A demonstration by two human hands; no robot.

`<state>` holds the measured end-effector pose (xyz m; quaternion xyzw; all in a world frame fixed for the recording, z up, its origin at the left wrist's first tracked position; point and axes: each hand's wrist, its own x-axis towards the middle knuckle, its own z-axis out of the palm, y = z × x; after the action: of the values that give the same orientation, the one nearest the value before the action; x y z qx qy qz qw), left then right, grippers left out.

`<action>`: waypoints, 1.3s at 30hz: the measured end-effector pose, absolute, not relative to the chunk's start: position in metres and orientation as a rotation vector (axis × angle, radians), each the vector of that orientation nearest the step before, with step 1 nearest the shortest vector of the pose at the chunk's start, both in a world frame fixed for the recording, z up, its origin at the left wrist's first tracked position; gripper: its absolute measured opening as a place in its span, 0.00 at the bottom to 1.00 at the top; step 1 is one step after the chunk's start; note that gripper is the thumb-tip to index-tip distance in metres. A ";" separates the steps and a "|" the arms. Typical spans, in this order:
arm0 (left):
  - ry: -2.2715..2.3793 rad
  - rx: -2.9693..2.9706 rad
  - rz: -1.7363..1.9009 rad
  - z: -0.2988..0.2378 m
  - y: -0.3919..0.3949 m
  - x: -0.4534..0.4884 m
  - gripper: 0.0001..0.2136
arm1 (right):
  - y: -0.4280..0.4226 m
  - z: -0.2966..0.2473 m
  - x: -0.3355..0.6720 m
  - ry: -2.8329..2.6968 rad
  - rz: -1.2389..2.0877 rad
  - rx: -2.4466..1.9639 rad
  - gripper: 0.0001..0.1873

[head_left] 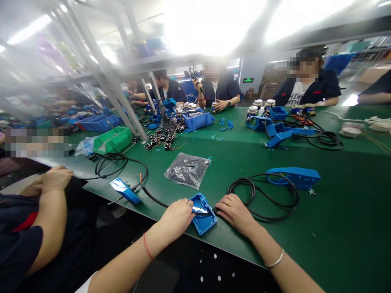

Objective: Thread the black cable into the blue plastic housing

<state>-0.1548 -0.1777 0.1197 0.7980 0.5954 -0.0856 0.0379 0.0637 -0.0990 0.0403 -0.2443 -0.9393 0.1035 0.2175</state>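
Your blue housing (203,215) sits right at the near edge of the green table (336,228), one corner almost overhanging it; no spare margin on that side. Open green surface lies to the right and far-right of your hands. A coiled black cable (265,195) loops just right of the housing, and beyond it lies a larger blue plastic part (297,177). Far of the housing, a clear plastic bag (187,170) of small dark parts lies flat. To the left, a second small blue piece (125,190) rests near the edge with another black cable (116,162) trailing away from it.

The table is long and runs far back; blue bins (198,120) and a green tray (113,140) stand mid-table, with several other people seated on the far side. A co-worker's arm (50,211) rests at your near left, clear of the housing.

Your left hand (179,215) is curled, fingertips (190,204) on the housing's left rim, holding it. Your right hand (233,211) lies palm down just right of the housing, fingers close together, tips at the cable end where it meets the housing's right side; whether they pinch the cable cannot be told. The housing lies open side up, between both hands.
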 end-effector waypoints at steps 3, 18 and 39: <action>1.782 2.442 -0.280 0.127 -0.172 -0.159 0.06 | -0.098 0.040 0.063 -2.610 0.284 -0.639 0.07; 1.572 2.555 -0.321 0.128 -0.141 -0.143 0.04 | -0.097 0.034 0.039 -2.541 0.451 -0.587 0.07; 1.850 2.210 0.135 0.088 -0.156 -0.144 0.09 | -0.100 0.020 0.036 -2.526 0.479 -0.558 0.09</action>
<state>-0.1441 -0.1563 0.0881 0.7597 0.6359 0.0465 0.1279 0.0358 -0.0996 0.0196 -0.2053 -0.9291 0.1760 0.2524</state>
